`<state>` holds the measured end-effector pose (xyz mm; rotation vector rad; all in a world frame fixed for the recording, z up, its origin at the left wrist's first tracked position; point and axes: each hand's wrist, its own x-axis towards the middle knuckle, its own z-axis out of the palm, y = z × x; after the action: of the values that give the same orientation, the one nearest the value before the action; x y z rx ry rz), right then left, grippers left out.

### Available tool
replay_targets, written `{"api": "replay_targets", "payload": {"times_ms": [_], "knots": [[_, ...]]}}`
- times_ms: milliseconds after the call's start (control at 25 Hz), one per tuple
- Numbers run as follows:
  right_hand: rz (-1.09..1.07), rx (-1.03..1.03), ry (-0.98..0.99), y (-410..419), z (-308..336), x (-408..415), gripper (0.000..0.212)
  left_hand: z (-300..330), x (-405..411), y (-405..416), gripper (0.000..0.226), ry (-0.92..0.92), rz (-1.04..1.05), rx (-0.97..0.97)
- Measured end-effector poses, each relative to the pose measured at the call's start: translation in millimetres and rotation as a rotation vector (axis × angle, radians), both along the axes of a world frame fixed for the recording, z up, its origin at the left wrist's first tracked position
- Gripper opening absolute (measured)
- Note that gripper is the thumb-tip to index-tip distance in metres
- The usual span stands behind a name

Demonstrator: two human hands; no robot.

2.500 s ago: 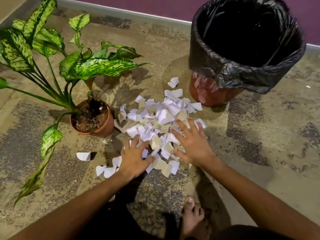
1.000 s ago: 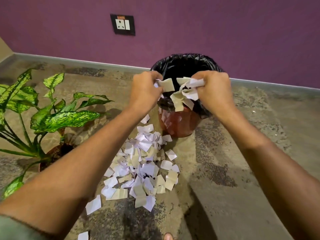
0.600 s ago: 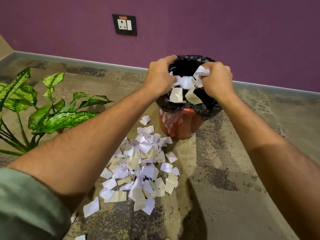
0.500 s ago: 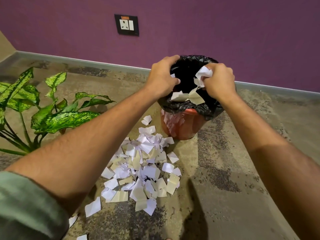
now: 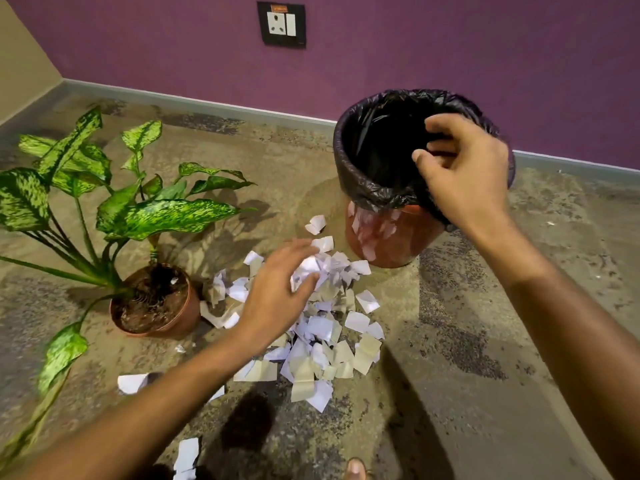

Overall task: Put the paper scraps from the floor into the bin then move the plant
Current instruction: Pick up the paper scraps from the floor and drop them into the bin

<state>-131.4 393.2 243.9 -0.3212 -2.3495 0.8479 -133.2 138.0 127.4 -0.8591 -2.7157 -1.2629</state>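
Our left hand [image 5: 277,292] reaches down with loose fingers onto the paper scraps [image 5: 322,327] piled on the floor between the plant [image 5: 138,216] and the bin [image 5: 391,188]. Our right hand [image 5: 464,174] hangs empty and loose over the bin's mouth, so the hands are well apart.

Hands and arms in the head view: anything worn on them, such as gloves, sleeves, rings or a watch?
Nothing shows. The left hand and right hand are bare, no gloves, no rings on the visible fingers, no watch or band at either wrist. Both forearms are uncovered as far as the frame shows; no sleeve is in view.
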Motion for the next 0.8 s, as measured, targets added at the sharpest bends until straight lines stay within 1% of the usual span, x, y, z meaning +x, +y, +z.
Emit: {"api": "replay_targets", "payload": {"times_ms": [80,160,240,280,320,360,400,480,560,640,720,800], "knots": [[0.18,0.064,0.013,-31.0,-28.2,33.1,0.023,-46.8,29.6,-50.0,0.035,-0.106,0.106,-0.085],[0.31,0.145,-0.085,-55.7,-75.5,64.1,0.02,-80.9,55.9,-91.9,0.054,-0.19,0.23,-0.251],[0.344,0.193,-0.27,-69.4,-129.9,85.6,0.034,-116.1,72.9,-128.7,0.068,-0.45,0.448,-0.42],[0.342,0.217,-0.4,-71.8,-155.7,91.7,0.041,-126.6,74.9,-141.4,0.073,-0.632,0.582,-0.472],[0.34,0.26,-0.512,-72.3,-179.2,95.1,0.045,-135.7,73.4,-153.1,0.079,-0.748,0.691,-0.493],[0.334,0.308,-0.582,-70.5,-198.7,96.4,0.049,-142.4,69.7,-163.0,0.088,-0.803,0.806,-0.516],[0.328,0.341,-0.627,-67.0,-214.8,95.5,0.053,-147.5,63.6,-171.4,0.096,-0.81,0.913,-0.553],[0.318,0.351,-0.724,-60.3,-236.1,85.3,0.067,-157.6,49.5,-183.1,0.102,-0.775,1.097,-0.589],[0.298,0.347,-0.762,-56.6,-247.6,63.9,0.076,-156.5,39.4,-184.1,0.102,-0.74,1.153,-0.587],[0.255,0.31,-0.745,-57.9,-250.3,38.3,0.079,-165.7,36.0,-184.4,0.098,-0.708,1.112,-0.56],[0.25,0.276,-0.75,-65.4,-246.4,11.8,0.082,-175.4,36.8,-180.0,0.089,-0.679,0.969,-0.535],[0.317,0.297,-0.764,-80.2,-244.7,-3.7,0.089,-179.5,46.3,-167.4,0.086,-0.683,0.766,-0.5]]}}
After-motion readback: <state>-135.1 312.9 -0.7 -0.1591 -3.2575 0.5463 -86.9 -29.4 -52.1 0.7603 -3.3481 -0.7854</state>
